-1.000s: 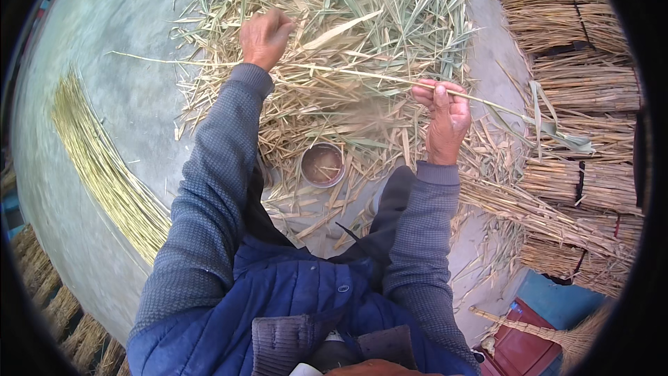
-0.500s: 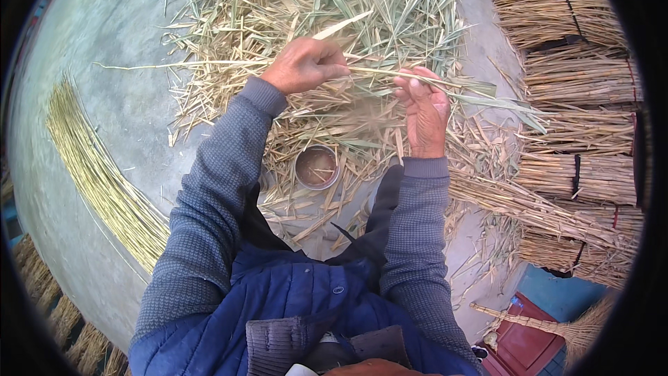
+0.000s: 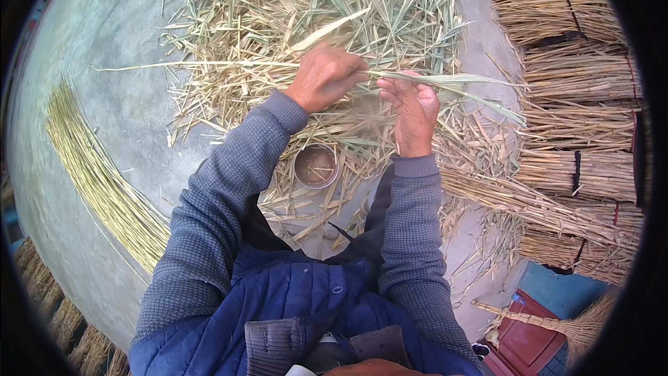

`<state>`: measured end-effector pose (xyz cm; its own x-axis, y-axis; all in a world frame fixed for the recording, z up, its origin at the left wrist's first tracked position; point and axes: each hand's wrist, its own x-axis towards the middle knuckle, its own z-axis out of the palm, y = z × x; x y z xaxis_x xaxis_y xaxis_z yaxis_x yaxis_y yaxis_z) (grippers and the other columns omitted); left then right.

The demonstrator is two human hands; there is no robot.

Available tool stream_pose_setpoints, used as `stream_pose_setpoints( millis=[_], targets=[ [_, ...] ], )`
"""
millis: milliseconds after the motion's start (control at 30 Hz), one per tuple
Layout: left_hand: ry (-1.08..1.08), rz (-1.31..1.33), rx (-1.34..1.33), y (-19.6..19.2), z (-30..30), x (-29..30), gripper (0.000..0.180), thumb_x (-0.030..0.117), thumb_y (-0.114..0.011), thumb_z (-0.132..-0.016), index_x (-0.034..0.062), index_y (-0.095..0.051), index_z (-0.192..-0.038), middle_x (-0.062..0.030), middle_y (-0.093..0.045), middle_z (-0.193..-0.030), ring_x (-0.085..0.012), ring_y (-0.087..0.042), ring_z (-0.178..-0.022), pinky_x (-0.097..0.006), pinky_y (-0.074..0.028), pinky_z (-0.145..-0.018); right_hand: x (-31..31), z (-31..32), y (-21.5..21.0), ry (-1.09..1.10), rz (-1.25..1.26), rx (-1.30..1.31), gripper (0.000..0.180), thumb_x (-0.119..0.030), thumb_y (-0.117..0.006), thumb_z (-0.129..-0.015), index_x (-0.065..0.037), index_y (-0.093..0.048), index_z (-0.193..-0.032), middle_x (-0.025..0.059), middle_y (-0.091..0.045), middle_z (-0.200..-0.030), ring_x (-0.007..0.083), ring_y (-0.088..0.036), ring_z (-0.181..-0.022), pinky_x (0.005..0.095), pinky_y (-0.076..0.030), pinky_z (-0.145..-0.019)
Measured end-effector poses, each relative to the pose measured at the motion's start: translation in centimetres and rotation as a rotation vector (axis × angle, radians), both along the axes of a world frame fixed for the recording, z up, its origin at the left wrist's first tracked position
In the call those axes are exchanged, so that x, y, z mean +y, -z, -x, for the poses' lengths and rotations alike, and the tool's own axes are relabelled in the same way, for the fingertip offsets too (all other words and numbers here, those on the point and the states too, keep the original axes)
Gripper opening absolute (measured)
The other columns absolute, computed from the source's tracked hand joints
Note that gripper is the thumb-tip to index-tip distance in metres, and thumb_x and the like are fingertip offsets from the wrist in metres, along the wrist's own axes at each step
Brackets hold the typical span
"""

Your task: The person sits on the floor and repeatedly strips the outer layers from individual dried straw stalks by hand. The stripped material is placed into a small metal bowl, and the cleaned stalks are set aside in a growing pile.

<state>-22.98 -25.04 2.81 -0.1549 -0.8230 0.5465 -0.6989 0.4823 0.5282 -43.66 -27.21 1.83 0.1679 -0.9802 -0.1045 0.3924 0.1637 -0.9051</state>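
A long, thin reed stalk (image 3: 229, 64) lies crosswise in front of me, its bare tip reaching far left. My left hand (image 3: 325, 78) is closed round it, back of the hand up and slightly blurred. Close by on the right, my right hand (image 3: 414, 108) has its palm turned up, fingers and thumb pinching the stalk's leafy end. Green leaves (image 3: 466, 79) stick out to the right past those fingers. Beneath both hands spreads a heap of stripped dry and green leaves (image 3: 243, 21).
A round metal tin (image 3: 316, 166) stands between my knees. To the left, a sheaf of thin yellow-green stalks (image 3: 104, 174) rests on the concrete floor (image 3: 125, 49). Tied bundles of straw-coloured stalks (image 3: 581, 80) line the right side, with a loose bundle (image 3: 522, 202) and a straw broom (image 3: 543, 320) nearer me.
My left hand has shifted right along the stalk, and my right hand has come slightly left, so they are closer together. The leaves at the right end now hang differently.
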Motion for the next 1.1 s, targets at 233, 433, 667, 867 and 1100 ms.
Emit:
stream_pose_setpoints(
  millis=[233,433,667,867,1100],
  targets=[
    [-0.089,0.003,0.208,-0.3,0.1,0.1,0.010,0.015,-0.080,-0.079,0.0075,-0.074,-0.082,-0.0041,-0.070,-0.076,-0.0176,-0.065,-0.074,-0.032,-0.050,-0.071,-0.2,0.3,0.2,-0.004,0.021,0.022,0.025,-0.012,-0.070,-0.096,0.007,-0.059,-0.107,0.0161,-0.070,-0.091,0.0210,-0.073,-0.078,0.0252,-0.060,-0.066],
    [-0.372,-0.095,0.326,-2.0,-6.9,-1.1,0.016,0.018,-0.077,-0.088,0.0054,-0.070,-0.095,-0.0031,-0.072,-0.083,-0.0124,-0.064,-0.073,-0.030,-0.050,-0.069,-1.1,1.9,0.4,0.098,0.016,0.193,0.024,-0.011,-0.070,-0.095,0.005,-0.059,-0.108,0.0146,-0.070,-0.091,0.0200,-0.073,-0.078,0.0251,-0.060,-0.066],
    [0.113,-0.316,0.150,1.1,-3.6,-1.0,0.028,0.033,-0.075,-0.089,0.0065,-0.073,-0.098,-0.0081,-0.074,-0.090,-0.0230,-0.067,-0.088,-0.039,-0.050,-0.081,-0.3,-0.1,0.0,0.021,0.026,0.099,0.026,-0.013,-0.071,-0.094,0.003,-0.059,-0.109,0.0148,-0.070,-0.096,0.0199,-0.073,-0.083,0.0247,-0.060,-0.068],
    [0.064,-0.536,0.099,1.0,-3.4,-1.4,0.025,0.029,-0.076,-0.088,0.0047,-0.074,-0.093,-0.0076,-0.073,-0.081,-0.0197,-0.069,-0.075,-0.036,-0.052,-0.069,-0.7,1.3,-0.7,0.094,-0.024,0.142,0.029,-0.018,-0.071,-0.095,0.005,-0.057,-0.107,0.0161,-0.071,-0.096,0.0209,-0.074,-0.082,0.0247,-0.060,-0.067],
    [0.176,-0.752,0.338,0.9,-2.1,-1.3,0.027,0.026,-0.078,-0.089,0.0012,-0.070,-0.098,-0.0014,-0.070,-0.086,-0.0083,-0.062,-0.078,-0.027,-0.050,-0.069,-0.4,1.8,-1.0,0.098,-0.004,0.111,0.030,-0.021,-0.069,-0.097,0.005,-0.056,-0.105,0.0169,-0.071,-0.096,0.0217,-0.074,-0.083,0.0250,-0.060,-0.067]
  ],
)
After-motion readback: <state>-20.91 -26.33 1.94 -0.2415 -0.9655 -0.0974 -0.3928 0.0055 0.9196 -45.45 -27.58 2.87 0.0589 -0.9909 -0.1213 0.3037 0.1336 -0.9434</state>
